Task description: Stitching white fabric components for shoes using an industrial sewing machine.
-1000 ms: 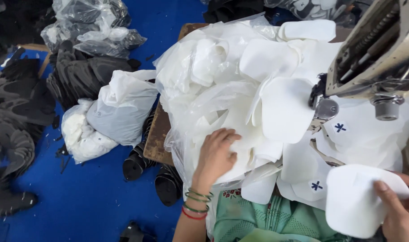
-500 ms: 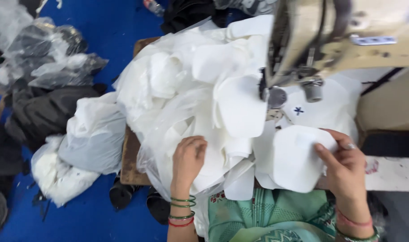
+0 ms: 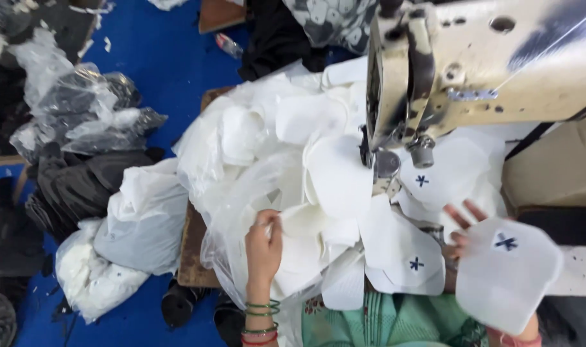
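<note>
Left hand (image 3: 264,243): fingers pinched on the edge of a white fabric panel in the pile of white panels (image 3: 293,154), wrist ringed with green and red bangles (image 3: 261,320). The pile sits heaped in a clear plastic bag (image 3: 225,250) on the wooden bench (image 3: 191,257), left of the sewing machine.

Right hand (image 3: 463,225): grasping a single white cut panel (image 3: 508,273) from behind, fingertips showing past its left edge. The panel bears a dark blue cross mark and is held low at the right, just in front of the sewing machine's bed and clear of the pile.

Sewing machine (image 3: 492,64): cream-coloured head, worn and stained, filling the upper right; its needle and presser foot (image 3: 386,168) stand over the spread panels.

Marked panels: two more white pieces with blue crosses, one under the machine head (image 3: 444,173), one lying nearer the person (image 3: 402,254).

Floor (image 3: 158,71): blue. On it, at left, a white stuffed bag (image 3: 135,215), dark cloth bundles (image 3: 74,186), and clear bags of grey material (image 3: 81,122).

Person's garment (image 3: 383,321): green patterned cloth at the bottom edge.
</note>
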